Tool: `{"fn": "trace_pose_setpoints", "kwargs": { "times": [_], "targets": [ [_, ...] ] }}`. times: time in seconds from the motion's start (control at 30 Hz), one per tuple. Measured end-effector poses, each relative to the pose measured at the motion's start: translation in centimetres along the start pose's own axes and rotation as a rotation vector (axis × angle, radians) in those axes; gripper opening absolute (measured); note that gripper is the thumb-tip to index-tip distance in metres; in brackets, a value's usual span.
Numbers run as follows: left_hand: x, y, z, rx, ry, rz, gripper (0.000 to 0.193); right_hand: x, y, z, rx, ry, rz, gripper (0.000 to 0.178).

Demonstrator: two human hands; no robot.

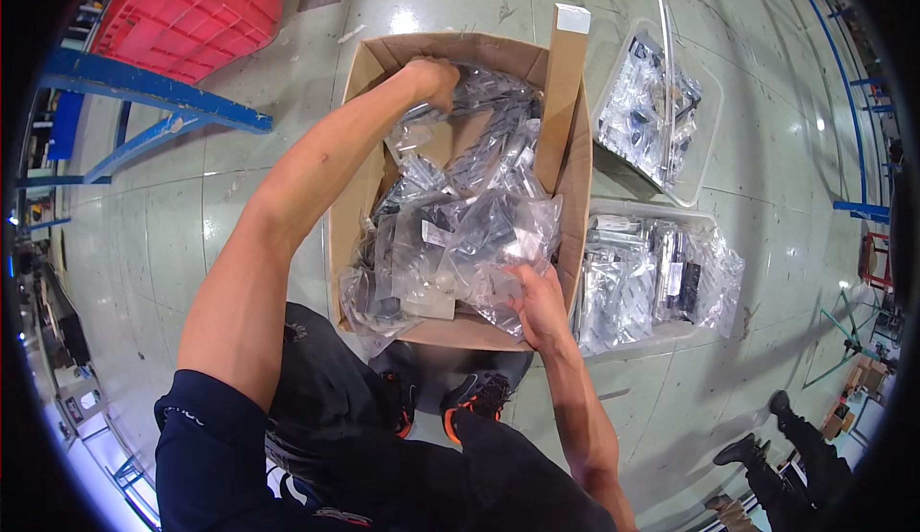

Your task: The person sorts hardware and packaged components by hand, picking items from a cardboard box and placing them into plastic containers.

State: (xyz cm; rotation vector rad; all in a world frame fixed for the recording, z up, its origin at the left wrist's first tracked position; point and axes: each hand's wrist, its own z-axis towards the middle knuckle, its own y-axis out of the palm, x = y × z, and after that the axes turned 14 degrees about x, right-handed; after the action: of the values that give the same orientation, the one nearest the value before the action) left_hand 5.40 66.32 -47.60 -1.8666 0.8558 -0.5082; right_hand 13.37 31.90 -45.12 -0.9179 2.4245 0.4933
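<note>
An open cardboard box (573, 244) stands on the floor before me, filled with clear plastic bags (479, 235) of dark and silvery parts. My left hand (434, 82) reaches to the far left inside the box. Its fingers curl down among the far bags, and what they hold is hidden. Close to the box's near right corner, my right hand (540, 304) pinches the edge of a clear plastic bag (494, 292), its fingers partly covered by the film. A long cardboard strip (561, 101) with a white end leans upright inside the right wall.
To the right sit two clear plastic bins (711, 163) (661, 338) of bagged parts; a long thin metal bar (665, 81) lies across the far one. A blue metal frame (163, 91) and a red crate (196, 14) stand at left. Another person's legs (800, 446) show lower right.
</note>
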Motion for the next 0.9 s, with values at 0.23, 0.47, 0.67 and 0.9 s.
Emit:
{"fn": "trace_pose_setpoints", "kwargs": {
  "times": [0.23, 0.47, 0.67, 0.9],
  "targets": [
    [-4.5, 2.4, -0.6, 0.278, 0.097, -0.159, 0.037, 0.2, 0.8, 0.0, -0.030, -0.032, 0.017, 0.031],
    [-6.6, 1.9, -1.7, -0.133, -0.052, -0.688, 0.039, 0.3, 0.4, 0.2, -0.048, -0.050, 0.031, 0.027],
    [-8.9, 3.9, -2.2, 0.569, 0.256, -0.212, 0.031, 0.1, 1.4, 0.1, -0.085, -0.050, 0.023, 0.029],
    [3.4, -1.7, -4.7, 0.232, 0.001, 0.095, 0.029, -0.2, 0.4, 0.0, 0.008, -0.048, -0.011, 0.031]
  ]
}}
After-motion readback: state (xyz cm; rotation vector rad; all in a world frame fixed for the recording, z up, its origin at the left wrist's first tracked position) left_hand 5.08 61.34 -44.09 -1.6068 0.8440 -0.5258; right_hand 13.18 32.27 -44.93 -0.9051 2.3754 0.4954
